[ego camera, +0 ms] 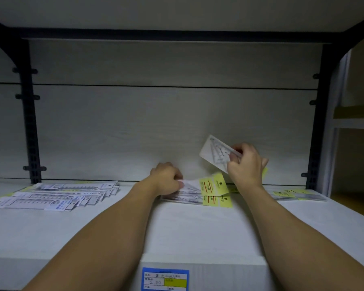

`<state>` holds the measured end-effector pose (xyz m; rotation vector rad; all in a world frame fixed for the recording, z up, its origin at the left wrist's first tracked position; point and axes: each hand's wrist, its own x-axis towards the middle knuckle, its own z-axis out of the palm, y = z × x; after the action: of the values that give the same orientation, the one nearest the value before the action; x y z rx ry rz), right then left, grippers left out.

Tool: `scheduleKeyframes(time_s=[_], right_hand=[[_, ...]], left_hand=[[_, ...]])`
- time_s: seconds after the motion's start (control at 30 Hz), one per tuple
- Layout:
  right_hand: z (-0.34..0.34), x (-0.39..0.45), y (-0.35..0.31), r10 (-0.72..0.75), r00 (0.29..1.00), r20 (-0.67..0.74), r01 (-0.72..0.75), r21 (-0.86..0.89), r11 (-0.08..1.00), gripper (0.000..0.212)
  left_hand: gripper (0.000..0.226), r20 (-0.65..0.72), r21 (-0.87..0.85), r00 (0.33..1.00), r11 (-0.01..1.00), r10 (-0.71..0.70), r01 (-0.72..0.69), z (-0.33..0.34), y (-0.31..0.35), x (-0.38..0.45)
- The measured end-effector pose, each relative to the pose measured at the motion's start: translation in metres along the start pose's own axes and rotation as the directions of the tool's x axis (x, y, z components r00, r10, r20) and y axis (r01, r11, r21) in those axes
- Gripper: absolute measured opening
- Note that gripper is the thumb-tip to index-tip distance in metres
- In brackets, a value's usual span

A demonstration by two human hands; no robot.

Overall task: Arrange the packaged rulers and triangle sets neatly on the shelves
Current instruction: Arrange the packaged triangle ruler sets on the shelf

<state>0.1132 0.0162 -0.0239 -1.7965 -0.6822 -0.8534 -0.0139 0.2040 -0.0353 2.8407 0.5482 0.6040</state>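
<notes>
Head view: both bare arms reach to the far part of a white shelf, close to its back panel. The left hand has its fingers curled and pinching the left end of a triangle set with a yellow header, lying on a small pile of the same sets at mid-shelf. The right hand grips a raised set, held tilted above the pile and just to its right. Rulers in white packs lie fanned at far left. More sets lie at far right. A blue and yellow price tag sits on the near shelf edge.
</notes>
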Motion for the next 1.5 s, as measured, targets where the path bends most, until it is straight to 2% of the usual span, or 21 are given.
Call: scheduleKeyframes(time_s=[0.1, 0.17, 0.27, 0.33, 0.43, 0.47, 0.5, 0.57, 0.6, 0.67, 0.77, 0.93, 1.1, 1.27, 1.4, 1.5], right_hand=[[0.003, -0.001, -0.005, -0.060, 0.998, 0.030, 0.059, 0.052, 0.997, 0.016], [0.006, -0.002, -0.008, -0.173, 0.981, 0.090, 0.170, 0.036, 0.985, 0.016], [0.011, -0.008, -0.016, -0.308, 0.930, 0.201, 0.313, 0.007, 0.950, 0.018], [0.013, -0.011, -0.023, -0.312, 0.911, 0.269, 0.307, 0.062, 0.950, 0.018], [0.017, -0.018, -0.031, -0.209, 0.838, 0.504, 0.148, 0.159, 0.976, 0.022], [0.019, -0.020, -0.031, -0.189, 0.794, 0.578, 0.131, 0.142, 0.981, 0.025], [0.022, -0.022, -0.030, -0.191, 0.752, 0.631, 0.183, 0.079, 0.980, 0.032], [0.028, -0.026, -0.026, -0.205, 0.677, 0.707, 0.382, -0.099, 0.919, 0.049], [0.030, -0.028, -0.024, -0.205, 0.663, 0.720, 0.451, -0.166, 0.877, 0.055], [0.033, -0.027, -0.021, -0.191, 0.678, 0.710, 0.487, -0.239, 0.840, 0.060], [0.033, -0.026, -0.019, -0.209, 0.705, 0.678, 0.494, -0.258, 0.830, 0.059], [0.020, -0.021, -0.021, -0.230, 0.770, 0.595, 0.460, -0.268, 0.846, 0.041], [-0.015, 0.012, -0.008, -0.201, 0.813, 0.546, 0.438, -0.345, 0.830, 0.031], [-0.064, 0.037, 0.029, -0.120, 0.839, 0.531, 0.402, -0.455, 0.794, 0.031], [-0.108, 0.052, 0.071, -0.095, 0.848, 0.522, 0.387, -0.487, 0.783, 0.041], [-0.132, 0.060, 0.102, -0.038, 0.856, 0.516, 0.314, -0.461, 0.830, 0.041]], left_hand=[[0.031, 0.052, 0.021, 0.997, 0.998, -0.056, 0.055, 0.002, -0.001, 0.000], [0.028, -0.012, 0.005, 0.999, 0.999, -0.053, 0.053, 0.003, -0.002, 0.001], [0.034, -0.188, -0.040, 0.977, 0.995, -0.097, 0.091, 0.000, -0.006, 0.003], [0.036, -0.319, -0.065, 0.936, 0.988, -0.152, 0.139, -0.004, -0.009, 0.004], [0.032, -0.446, -0.067, 0.872, 0.979, -0.202, 0.192, -0.010, -0.016, 0.004], [0.034, -0.465, -0.064, 0.861, 0.978, -0.206, 0.199, -0.010, -0.017, 0.003], [0.036, -0.477, -0.061, 0.854, 0.977, -0.209, 0.205, -0.011, -0.017, 0.002], [0.040, -0.485, -0.058, 0.849, 0.976, -0.210, 0.208, -0.011, -0.016, 0.001], [0.041, -0.482, -0.057, 0.852, 0.978, -0.205, 0.203, -0.011, -0.016, 0.001], [0.042, -0.464, -0.047, 0.868, 0.984, -0.173, 0.171, -0.009, -0.015, 0.001], [0.045, -0.439, -0.044, 0.892, 0.994, -0.109, 0.099, -0.006, -0.012, 0.001], [0.045, -0.410, -0.019, 0.911, 0.999, -0.032, 0.027, 0.000, -0.003, 0.002], [0.038, -0.398, 0.122, 0.909, 0.989, 0.123, -0.081, -0.007, 0.015, 0.009], [0.033, -0.303, 0.295, 0.931, 0.949, 0.204, -0.112, -0.002, 0.049, 0.015], [0.034, -0.226, 0.270, 0.939, 0.943, 0.259, -0.196, 0.010, 0.094, 0.025], [0.034, -0.186, 0.216, 0.943, 0.948, 0.277, -0.236, 0.021, 0.134, 0.036]])
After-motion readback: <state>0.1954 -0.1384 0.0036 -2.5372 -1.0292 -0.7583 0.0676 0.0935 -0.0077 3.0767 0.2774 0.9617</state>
